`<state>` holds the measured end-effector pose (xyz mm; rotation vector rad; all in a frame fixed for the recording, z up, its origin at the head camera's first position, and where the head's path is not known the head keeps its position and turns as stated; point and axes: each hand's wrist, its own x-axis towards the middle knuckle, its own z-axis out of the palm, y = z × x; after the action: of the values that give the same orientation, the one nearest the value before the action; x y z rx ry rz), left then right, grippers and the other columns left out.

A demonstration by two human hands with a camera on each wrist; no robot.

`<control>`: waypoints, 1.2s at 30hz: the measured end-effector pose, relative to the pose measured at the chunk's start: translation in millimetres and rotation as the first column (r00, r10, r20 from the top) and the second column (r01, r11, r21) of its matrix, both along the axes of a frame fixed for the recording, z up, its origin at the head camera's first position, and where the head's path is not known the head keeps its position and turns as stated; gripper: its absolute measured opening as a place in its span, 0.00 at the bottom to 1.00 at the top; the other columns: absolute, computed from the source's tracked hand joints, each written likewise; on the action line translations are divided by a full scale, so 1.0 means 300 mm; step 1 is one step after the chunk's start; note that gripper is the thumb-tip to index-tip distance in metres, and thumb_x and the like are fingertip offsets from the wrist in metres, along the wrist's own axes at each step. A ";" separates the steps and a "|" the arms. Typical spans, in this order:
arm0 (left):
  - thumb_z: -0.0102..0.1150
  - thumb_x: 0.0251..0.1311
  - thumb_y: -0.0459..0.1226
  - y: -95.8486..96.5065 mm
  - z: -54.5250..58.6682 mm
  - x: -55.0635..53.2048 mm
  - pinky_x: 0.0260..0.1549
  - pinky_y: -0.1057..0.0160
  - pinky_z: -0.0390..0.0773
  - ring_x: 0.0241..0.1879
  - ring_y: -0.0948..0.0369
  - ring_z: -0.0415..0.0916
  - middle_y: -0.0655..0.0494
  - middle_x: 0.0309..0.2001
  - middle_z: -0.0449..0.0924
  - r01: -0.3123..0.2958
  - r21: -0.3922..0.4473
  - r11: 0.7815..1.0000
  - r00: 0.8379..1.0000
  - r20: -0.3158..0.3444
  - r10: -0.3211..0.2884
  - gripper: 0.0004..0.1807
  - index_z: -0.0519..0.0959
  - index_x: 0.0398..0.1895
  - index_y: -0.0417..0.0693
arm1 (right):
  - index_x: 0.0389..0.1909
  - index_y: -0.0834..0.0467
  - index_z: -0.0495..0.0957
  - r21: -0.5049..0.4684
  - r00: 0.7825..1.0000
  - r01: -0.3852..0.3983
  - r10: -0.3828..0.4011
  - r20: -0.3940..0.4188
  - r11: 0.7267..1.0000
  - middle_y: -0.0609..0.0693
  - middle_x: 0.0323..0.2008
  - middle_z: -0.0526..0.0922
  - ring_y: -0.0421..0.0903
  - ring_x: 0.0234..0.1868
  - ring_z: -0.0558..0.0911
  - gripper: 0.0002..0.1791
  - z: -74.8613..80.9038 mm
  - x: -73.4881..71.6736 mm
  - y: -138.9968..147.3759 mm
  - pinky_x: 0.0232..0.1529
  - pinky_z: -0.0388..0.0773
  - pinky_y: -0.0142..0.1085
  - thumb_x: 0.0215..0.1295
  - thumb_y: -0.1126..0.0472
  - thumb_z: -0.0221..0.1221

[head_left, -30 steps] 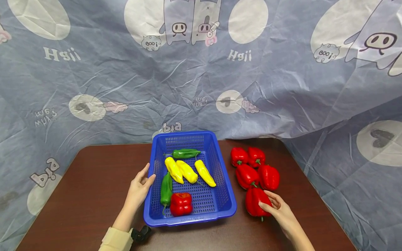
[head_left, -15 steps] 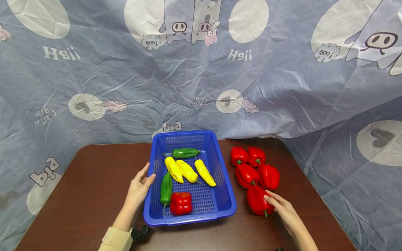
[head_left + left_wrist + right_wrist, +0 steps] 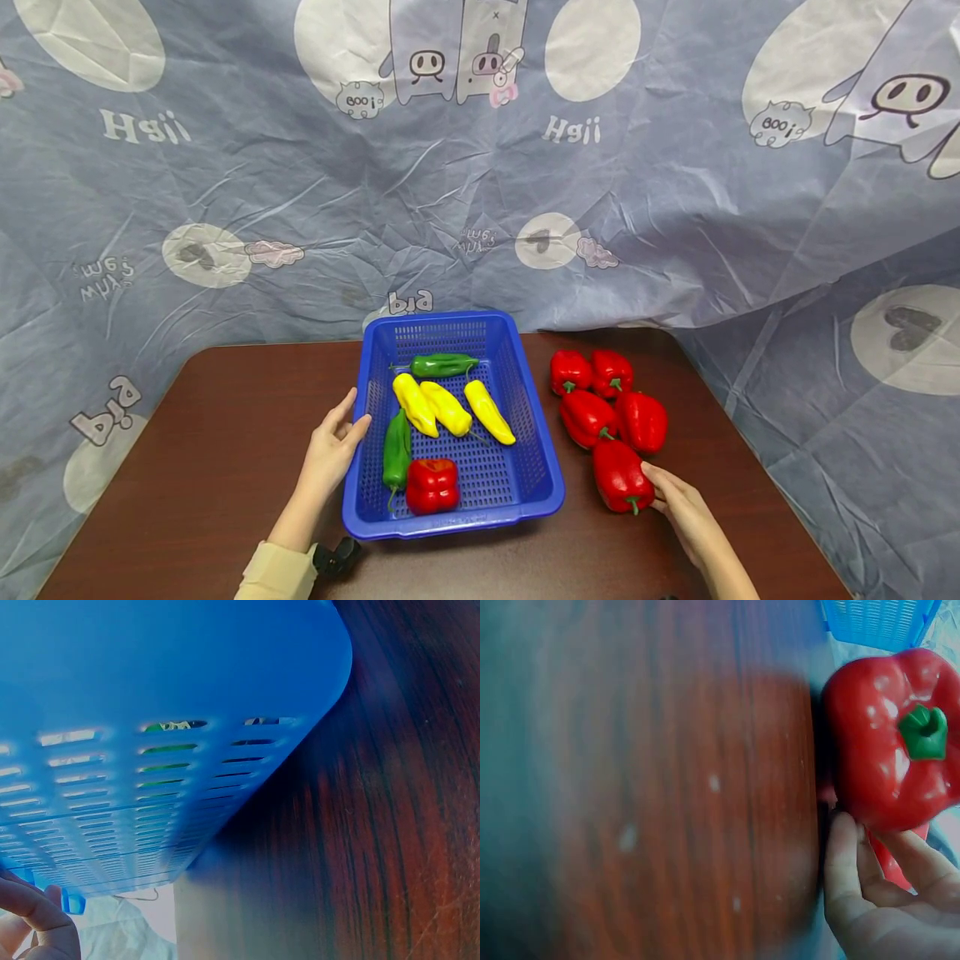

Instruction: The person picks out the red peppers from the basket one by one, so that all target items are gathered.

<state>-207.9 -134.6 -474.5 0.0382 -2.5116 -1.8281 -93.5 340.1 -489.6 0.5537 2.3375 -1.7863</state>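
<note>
My left hand (image 3: 332,450) holds the left rim of a blue perforated plastic basket (image 3: 542,433), its thumb over the edge. In the left wrist view, bent fingers (image 3: 45,915) show beside the basket's slotted wall (image 3: 165,667). Inside the basket lie two green peppers (image 3: 444,365), several yellow peppers (image 3: 489,412) and a red bell pepper (image 3: 432,487). On the table to the right, my right hand (image 3: 686,512) touches the side of another red bell pepper (image 3: 622,477) with its fingertips. The right wrist view shows this bell pepper (image 3: 877,735) with its green stem towards the camera.
Several more red bell peppers (image 3: 588,418) sit close together behind the touched one, right of the basket. A dark brown wooden table (image 3: 225,450) carries everything. A grey-blue printed cloth (image 3: 337,208) hangs behind it. A black wrist device (image 3: 337,558) sits at the left cuff.
The touched bell pepper has turned and shifted slightly right and back, its stem swinging rightward. My right hand's grip has loosened to fingertips at its side. The left hand and basket have stayed put.
</note>
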 end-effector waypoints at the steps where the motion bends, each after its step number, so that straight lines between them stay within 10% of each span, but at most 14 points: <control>1: 0.61 0.66 0.39 0.000 -0.001 -0.001 0.22 0.71 0.66 0.20 0.69 0.62 0.51 0.39 0.66 0.000 -0.002 1.000 1.000 0.002 0.000 0.34 0.62 0.74 0.47 | 0.70 0.73 0.59 0.002 1.000 0.003 -0.003 -0.002 1.000 0.66 0.71 0.62 0.18 0.44 0.71 0.37 -0.002 0.001 0.001 0.47 0.76 0.24 0.78 0.45 0.44; 20: 0.60 0.67 0.39 -0.002 0.002 0.003 0.22 0.70 0.66 0.20 0.69 0.61 0.50 0.38 0.66 0.005 -0.018 1.000 1.000 -0.007 -0.005 0.34 0.62 0.74 0.46 | 0.71 0.68 0.61 0.083 0.999 0.009 -0.006 -0.032 0.997 0.63 0.71 0.63 0.18 0.45 0.72 0.37 0.016 -0.008 -0.005 0.48 0.74 0.21 0.77 0.41 0.42; 30: 0.61 0.66 0.39 -0.001 -0.003 -0.005 0.23 0.71 0.67 0.20 0.69 0.63 0.50 0.39 0.67 0.005 0.008 1.000 1.000 -0.003 -0.005 0.34 0.62 0.74 0.46 | 0.70 0.66 0.64 0.145 0.984 0.023 0.003 -0.176 0.989 0.40 0.58 0.76 0.22 0.50 0.74 0.34 0.103 -0.033 -0.013 0.52 0.73 0.19 0.77 0.43 0.45; 36: 0.60 0.67 0.37 0.002 0.008 0.005 0.22 0.71 0.68 0.20 0.70 0.62 0.49 0.39 0.66 0.010 0.030 1.000 1.000 -0.023 -0.009 0.33 0.63 0.74 0.46 | 0.71 0.60 0.65 0.202 0.982 0.036 0.002 -0.187 0.979 0.52 0.65 0.70 0.20 0.47 0.74 0.34 0.173 -0.051 -0.060 0.63 0.69 0.35 0.75 0.41 0.47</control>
<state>-206.4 -133.9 -472.2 0.0062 -2.4739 -1.8584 -108.6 322.0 -437.6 0.4507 2.6724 -1.6808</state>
